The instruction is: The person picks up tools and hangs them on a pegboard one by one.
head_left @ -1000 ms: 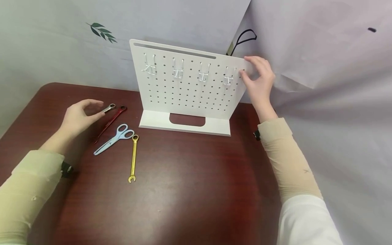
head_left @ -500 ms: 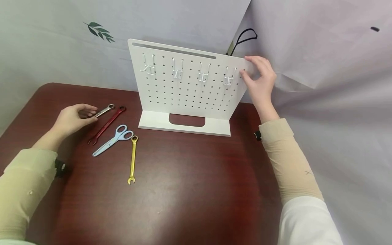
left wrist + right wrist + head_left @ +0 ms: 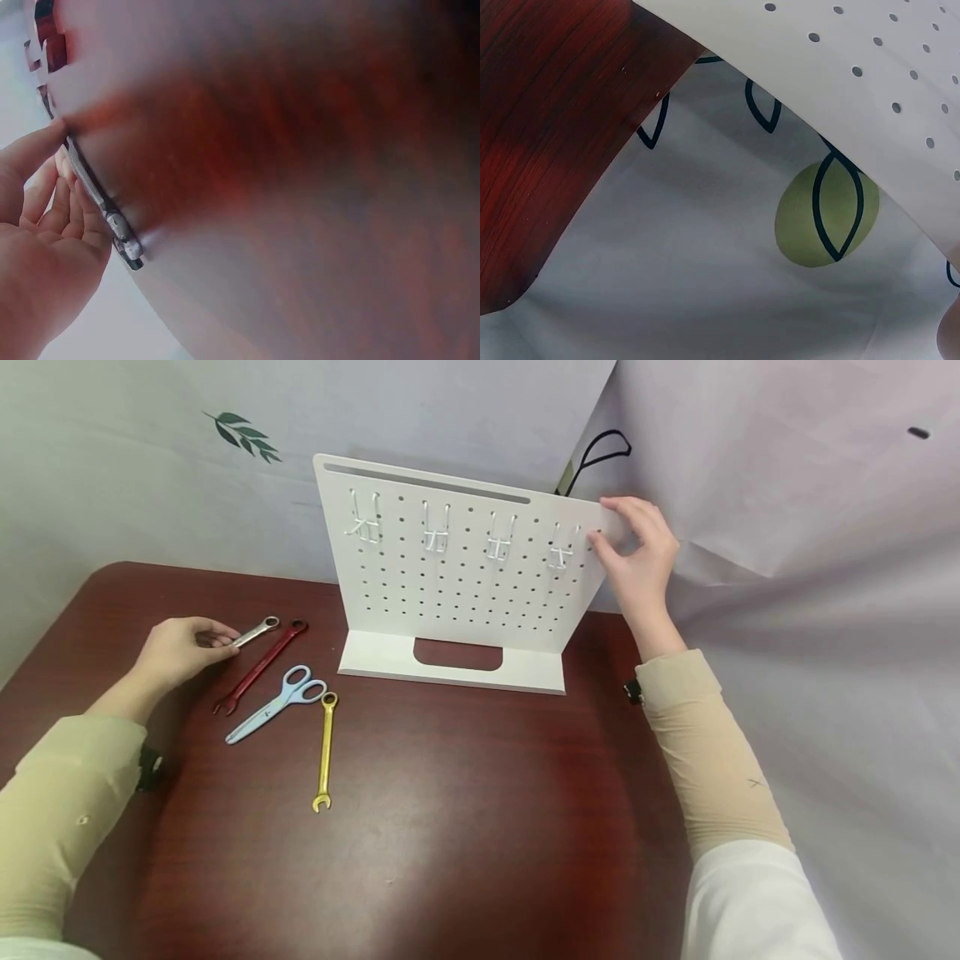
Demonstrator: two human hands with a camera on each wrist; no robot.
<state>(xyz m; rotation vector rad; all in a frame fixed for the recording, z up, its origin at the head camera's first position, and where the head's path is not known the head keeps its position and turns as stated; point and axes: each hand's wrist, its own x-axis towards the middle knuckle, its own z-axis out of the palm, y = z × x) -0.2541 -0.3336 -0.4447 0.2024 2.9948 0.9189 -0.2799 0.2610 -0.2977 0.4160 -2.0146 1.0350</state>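
At the left of the table, my left hand (image 3: 176, 652) pinches a silver combination wrench (image 3: 255, 632) between thumb and fingers. In the left wrist view the thumb presses one side of this wrench (image 3: 90, 180) and the fingers lie behind it. My right hand (image 3: 643, 564) grips the upper right edge of a white pegboard (image 3: 465, 581), thumb in front and fingertips at the top edge. The right wrist view shows the pegboard (image 3: 825, 52) and only a sliver of the hand. Beside the silver wrench lies a red wrench (image 3: 262, 667).
Light blue scissors (image 3: 279, 703) lie right of the red wrench. A yellow wrench (image 3: 326, 752) lies next to them on the dark red table (image 3: 450, 802). Several white wire hooks (image 3: 436, 539) hang across the pegboard. Pale cloth (image 3: 187, 485) rises behind the table.
My left hand has moved back along the silver wrench and closed its fingertips on it, uncovering the red wrench's open end. The right hand has stayed at the pegboard's edge.
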